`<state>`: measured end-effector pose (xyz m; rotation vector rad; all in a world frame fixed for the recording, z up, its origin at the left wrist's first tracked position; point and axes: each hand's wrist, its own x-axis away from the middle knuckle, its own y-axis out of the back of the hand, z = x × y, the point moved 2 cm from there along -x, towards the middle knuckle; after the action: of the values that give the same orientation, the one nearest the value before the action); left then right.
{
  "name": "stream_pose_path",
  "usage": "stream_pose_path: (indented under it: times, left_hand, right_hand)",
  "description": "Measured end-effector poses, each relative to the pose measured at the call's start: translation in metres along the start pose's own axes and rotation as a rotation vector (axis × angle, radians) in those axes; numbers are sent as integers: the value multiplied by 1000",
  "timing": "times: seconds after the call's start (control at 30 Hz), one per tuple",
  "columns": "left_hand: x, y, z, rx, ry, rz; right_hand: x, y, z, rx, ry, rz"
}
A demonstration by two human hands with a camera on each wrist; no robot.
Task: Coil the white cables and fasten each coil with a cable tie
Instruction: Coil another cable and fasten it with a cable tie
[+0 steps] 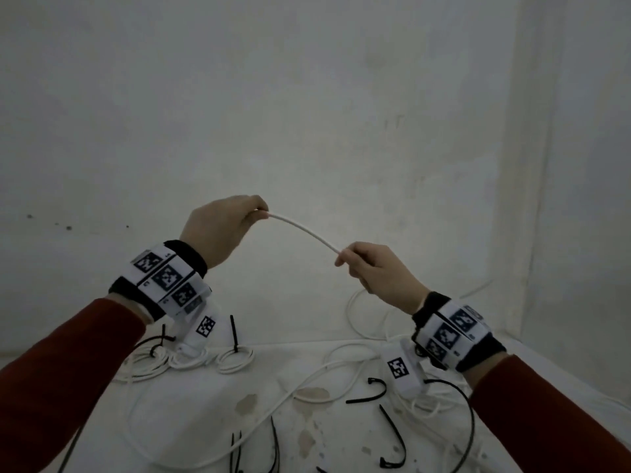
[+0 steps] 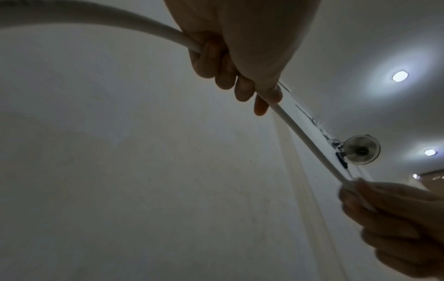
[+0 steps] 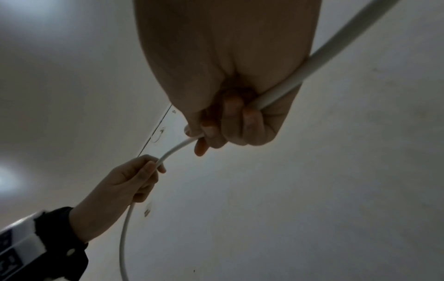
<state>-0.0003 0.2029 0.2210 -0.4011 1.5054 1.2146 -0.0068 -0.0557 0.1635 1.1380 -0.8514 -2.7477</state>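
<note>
White cable [image 1: 302,231] held raised in front of the wall [image 1: 307,97], above the table [image 1: 205,414], a short arched stretch spanning the two hands. Left hand [image 1: 218,230], the higher, has fingers and thumb curled round the cable; in the left wrist view the cable [image 2: 310,142] passes through the closed fist [image 2: 230,57]. Right hand [image 1: 375,268] likewise grips it with curled fingers, and in the right wrist view the cable [image 3: 319,59] leaves the fist [image 3: 228,85] toward the left hand [image 3: 125,182]. Beyond the right hand the cable drops to the table. Near the table's far edge, toward its left side, lie three tied coils [image 1: 235,360], each bound with a black tie. Loose black cable ties [image 1: 392,435] and loose white cable [image 1: 307,377] lie nearer the front edge.
</note>
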Motion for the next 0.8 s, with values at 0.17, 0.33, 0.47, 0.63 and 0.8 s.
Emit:
stream_pose_path:
  times: [0.17, 0.33, 0.47, 0.63, 0.8]
  left_hand:
    - [-1, 6, 20, -95, 112, -43]
    - [-2, 6, 38, -116, 209, -34]
    - [-4, 3, 43, -118, 213, -11]
    - [2, -13, 42, -124, 254, 128]
    - [25, -33, 13, 74, 133, 302]
  right_hand:
    - [26, 13, -14, 97, -85, 116]
    - [50, 26, -26, 465, -37, 129]
    - [66, 24, -23, 750, 21, 216]
    - [72, 35, -8, -762, -189, 241]
    - [59, 60, 17, -1683, 47, 277]
